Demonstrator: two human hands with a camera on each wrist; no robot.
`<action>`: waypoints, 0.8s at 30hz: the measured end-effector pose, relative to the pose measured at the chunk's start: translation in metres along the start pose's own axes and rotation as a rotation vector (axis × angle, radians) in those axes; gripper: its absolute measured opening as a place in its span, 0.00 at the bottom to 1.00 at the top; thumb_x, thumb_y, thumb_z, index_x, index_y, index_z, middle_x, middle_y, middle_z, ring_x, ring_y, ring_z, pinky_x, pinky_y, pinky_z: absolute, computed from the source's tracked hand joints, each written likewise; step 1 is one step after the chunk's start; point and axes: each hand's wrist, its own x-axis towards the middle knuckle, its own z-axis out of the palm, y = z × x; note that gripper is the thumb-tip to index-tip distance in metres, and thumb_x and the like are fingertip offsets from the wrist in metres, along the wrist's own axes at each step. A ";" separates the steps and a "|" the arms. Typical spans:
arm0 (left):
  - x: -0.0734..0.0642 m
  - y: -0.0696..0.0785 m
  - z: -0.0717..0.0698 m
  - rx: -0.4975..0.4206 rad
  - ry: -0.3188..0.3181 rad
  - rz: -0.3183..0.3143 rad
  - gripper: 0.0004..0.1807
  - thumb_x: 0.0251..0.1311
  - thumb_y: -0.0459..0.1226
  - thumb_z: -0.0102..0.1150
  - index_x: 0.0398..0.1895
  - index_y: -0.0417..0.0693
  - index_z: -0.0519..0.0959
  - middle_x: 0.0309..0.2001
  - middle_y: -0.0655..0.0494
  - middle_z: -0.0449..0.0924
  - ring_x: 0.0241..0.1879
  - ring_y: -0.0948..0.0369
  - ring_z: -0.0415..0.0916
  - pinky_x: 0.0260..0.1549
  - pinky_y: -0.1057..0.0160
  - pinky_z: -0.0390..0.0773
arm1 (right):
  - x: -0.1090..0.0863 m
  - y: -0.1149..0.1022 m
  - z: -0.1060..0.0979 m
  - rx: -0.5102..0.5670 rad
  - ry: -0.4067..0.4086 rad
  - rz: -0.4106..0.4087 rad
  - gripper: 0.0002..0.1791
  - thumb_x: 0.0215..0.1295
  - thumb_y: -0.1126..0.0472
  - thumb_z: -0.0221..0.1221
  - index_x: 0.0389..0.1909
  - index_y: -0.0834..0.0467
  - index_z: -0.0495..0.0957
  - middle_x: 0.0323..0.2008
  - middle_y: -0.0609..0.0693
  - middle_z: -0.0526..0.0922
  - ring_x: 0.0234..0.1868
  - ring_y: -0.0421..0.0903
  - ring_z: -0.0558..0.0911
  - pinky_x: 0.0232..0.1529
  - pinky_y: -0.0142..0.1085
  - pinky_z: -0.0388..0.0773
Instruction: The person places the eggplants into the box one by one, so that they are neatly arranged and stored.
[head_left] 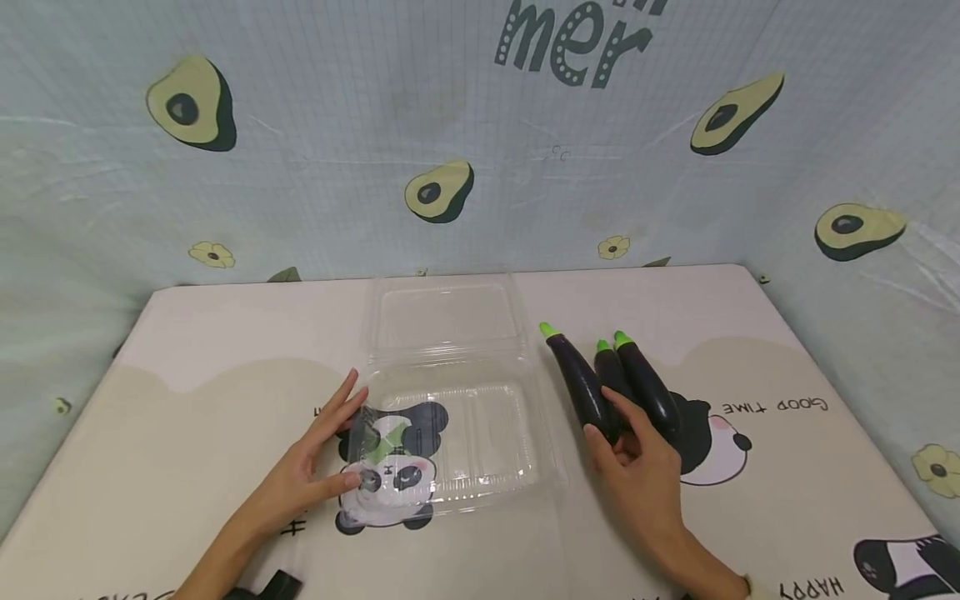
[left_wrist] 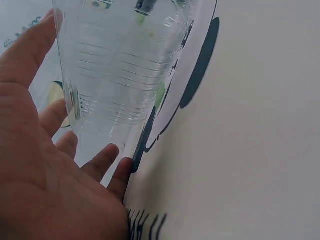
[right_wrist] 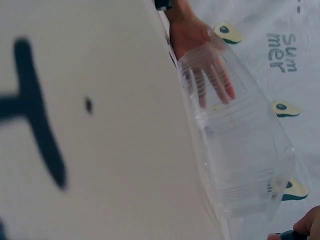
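A clear plastic clamshell box (head_left: 480, 433) lies open on the table, its lid (head_left: 450, 317) folded back away from me. My left hand (head_left: 307, 467) is at the box's left side, fingers spread and thumb tip at the rim; the left wrist view shows the thumb against the clear wall (left_wrist: 115, 70). To the right of the box, three dark eggplants with green tips lie side by side. My right hand (head_left: 641, 467) pinches the near end of the leftmost eggplant (head_left: 577, 375) between thumb and fingers. The short middle eggplant (head_left: 607, 367) and the right eggplant (head_left: 648, 387) lie beside it.
A pale tablecloth (head_left: 225, 433) printed with pandas and lettering covers the table. Behind it hangs a light curtain (head_left: 330, 125) with avocado prints, which also runs along both sides. A black object (head_left: 281, 586) shows by my left wrist.
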 end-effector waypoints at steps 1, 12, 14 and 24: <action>0.000 -0.001 0.001 -0.008 -0.002 -0.003 0.49 0.47 0.29 0.66 0.74 0.44 0.54 0.76 0.49 0.35 0.74 0.59 0.37 0.60 0.75 0.54 | 0.002 -0.003 -0.002 -0.008 0.003 -0.004 0.27 0.56 0.73 0.64 0.58 0.59 0.74 0.12 0.47 0.73 0.12 0.38 0.69 0.17 0.25 0.67; 0.004 0.001 0.001 0.006 -0.006 -0.003 0.52 0.45 0.30 0.68 0.75 0.44 0.51 0.76 0.48 0.34 0.74 0.59 0.38 0.60 0.75 0.55 | 0.028 0.017 -0.022 -0.074 0.000 -0.168 0.30 0.62 0.67 0.61 0.65 0.51 0.69 0.19 0.44 0.78 0.16 0.37 0.75 0.18 0.25 0.70; 0.003 0.002 0.001 0.006 -0.002 -0.004 0.52 0.45 0.30 0.67 0.75 0.44 0.51 0.76 0.49 0.34 0.74 0.59 0.39 0.60 0.75 0.55 | 0.035 0.016 -0.024 -0.080 0.002 -0.195 0.30 0.62 0.67 0.62 0.65 0.50 0.69 0.20 0.45 0.78 0.17 0.36 0.75 0.17 0.25 0.70; 0.002 0.002 -0.002 -0.019 -0.007 -0.011 0.52 0.45 0.29 0.68 0.75 0.44 0.51 0.76 0.48 0.35 0.73 0.58 0.40 0.61 0.74 0.55 | 0.051 -0.008 -0.022 0.010 -0.015 -0.331 0.31 0.56 0.77 0.61 0.62 0.62 0.71 0.26 0.52 0.78 0.20 0.39 0.76 0.20 0.24 0.71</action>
